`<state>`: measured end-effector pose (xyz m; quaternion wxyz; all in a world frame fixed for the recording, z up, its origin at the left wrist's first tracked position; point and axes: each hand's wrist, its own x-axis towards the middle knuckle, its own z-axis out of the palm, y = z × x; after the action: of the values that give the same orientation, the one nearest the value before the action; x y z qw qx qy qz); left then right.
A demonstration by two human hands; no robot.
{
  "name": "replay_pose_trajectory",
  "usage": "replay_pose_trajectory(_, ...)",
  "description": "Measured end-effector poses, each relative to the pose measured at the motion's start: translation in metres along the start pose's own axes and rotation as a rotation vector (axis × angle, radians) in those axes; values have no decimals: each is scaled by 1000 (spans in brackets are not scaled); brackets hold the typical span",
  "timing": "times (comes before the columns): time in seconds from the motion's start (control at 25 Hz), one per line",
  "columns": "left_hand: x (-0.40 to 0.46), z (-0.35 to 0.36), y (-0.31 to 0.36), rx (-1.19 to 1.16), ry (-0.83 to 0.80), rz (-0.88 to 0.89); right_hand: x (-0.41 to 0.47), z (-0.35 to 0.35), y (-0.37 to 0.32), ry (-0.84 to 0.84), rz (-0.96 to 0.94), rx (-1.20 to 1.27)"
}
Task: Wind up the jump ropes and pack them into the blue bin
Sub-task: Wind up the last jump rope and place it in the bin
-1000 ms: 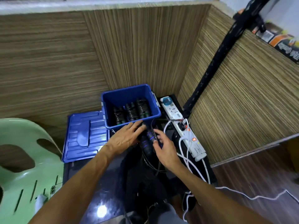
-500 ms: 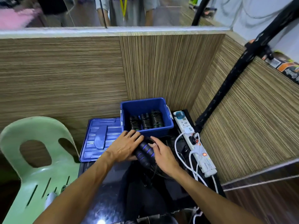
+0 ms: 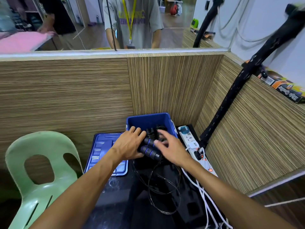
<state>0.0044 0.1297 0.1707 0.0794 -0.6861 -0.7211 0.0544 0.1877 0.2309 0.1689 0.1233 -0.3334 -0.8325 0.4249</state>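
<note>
The blue bin (image 3: 171, 128) stands open in the corner of the black table, with several wound black jump ropes (image 3: 151, 132) inside. At its front rim are the two black handles with blue bands of another jump rope (image 3: 151, 152). My left hand (image 3: 130, 144) holds them from the left, thumb along the lower handle and fingers reaching over the rim. My right hand (image 3: 171, 149), blurred, is over the handles' right ends with fingers loosely spread. The rope's thin black cord (image 3: 163, 189) trails toward me in loose loops.
The bin's blue lid (image 3: 102, 151) lies flat to its left. A green plastic chair (image 3: 41, 162) is at the left. A white power strip (image 3: 194, 146) with white cables runs along the right, beside a black pole (image 3: 227, 103). Wood-grain partitions close the back and right; a person (image 3: 132, 22) stands behind the glass.
Both hands have moved the handles from the table in front of the bin up to its front rim. The view has tilted upward, showing the room beyond the partition.
</note>
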Motion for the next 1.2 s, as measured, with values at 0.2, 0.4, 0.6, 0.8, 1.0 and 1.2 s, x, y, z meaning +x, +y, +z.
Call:
replay_pose_trajectory(0.2,20,-24,18,-25,31,-7,4,0,-22,-201,-86,-606)
replay_pose_trajectory(0.4,19,-21,1,-94,77,-17,6,-14,-6,-62,-179,-567)
replay_pose_trajectory(0.6,22,-15,-9,-484,134,-69,12,-24,2,16,-206,-502)
replay_pose_trajectory(0.8,30,-17,-5,-628,195,-61,20,-35,-3,81,-219,-610)
replay_pose_trajectory(1.0,33,-22,-5,-661,229,-61,23,-41,-5,99,-215,-624)
replay_pose_trajectory(1.2,33,-23,-5,-664,266,-93,25,-43,-9,116,-189,-620)
